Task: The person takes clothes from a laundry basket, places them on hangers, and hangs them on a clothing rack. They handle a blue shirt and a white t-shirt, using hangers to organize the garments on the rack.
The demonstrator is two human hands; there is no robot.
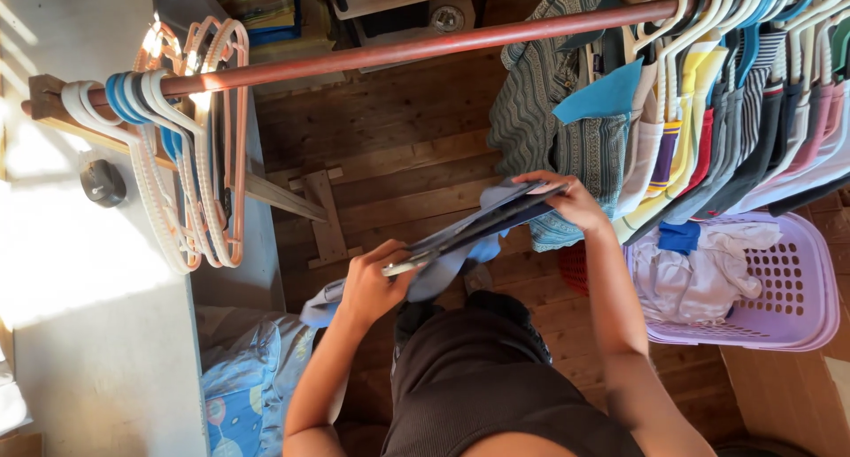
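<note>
1. Far to the left of my left hand: a bunch of empty hangers, white, blue and pink, hangs on the wooden rail. Plenty of spares left, nothing on them.
2. Below and left of my left hand: a light blue patterned cloth lies crumpled low down. I can't tell whether it's part of the laundry or not.
3. My left hand is clenched on the near end of a dark blue-grey garment, fingers wrapped over the edge. There seems to be a pale hanger end at that grip, but it's too small to be sure.
4. The garment spans between both hands, stretched flat and tilted, below the rail and not yet on it. A lighter blue layer sags under it.
5. My right hand pinches the far end of the same garment, just beside the hung clothes.
6. Above and right of my right hand: a dense row of hung clothes fills that end of the rail — that part looks done.
7. Right of my right hand, lower: the lilac laundry basket holds white and blue pieces.
8. My judgement: well past halfway — one piece in hand, a small pile left in the basket.
</note>
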